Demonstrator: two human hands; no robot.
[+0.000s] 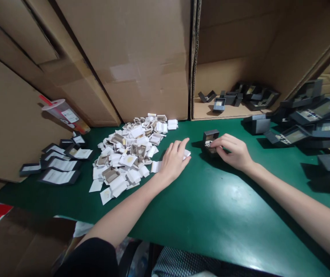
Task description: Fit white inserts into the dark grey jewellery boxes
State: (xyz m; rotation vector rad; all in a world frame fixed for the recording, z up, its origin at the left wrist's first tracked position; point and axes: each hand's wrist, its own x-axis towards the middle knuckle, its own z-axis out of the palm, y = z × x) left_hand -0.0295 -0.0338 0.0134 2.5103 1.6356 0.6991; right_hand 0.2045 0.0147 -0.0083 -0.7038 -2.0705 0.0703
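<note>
In the head view a small dark jewelry box (211,135) stands on the green tabletop with its lid up. My right hand (232,151) reaches into it, fingertips pinched at something small and silvery that they partly hide. To the left, my left hand (172,159) is palm down beside a heap of white paper inserts (128,159). Its thumb and fingers curve round a white paper insert (186,154), mostly covered by the hand. Another white piece (156,166) shows at the hand's left edge.
Several open dark boxes (58,163) with white linings lie at the left, near a tilted drink cup (67,115) with a red straw. More dark boxes (311,115) are piled at the right. Others sit inside an open cardboard carton (225,111) at the back.
</note>
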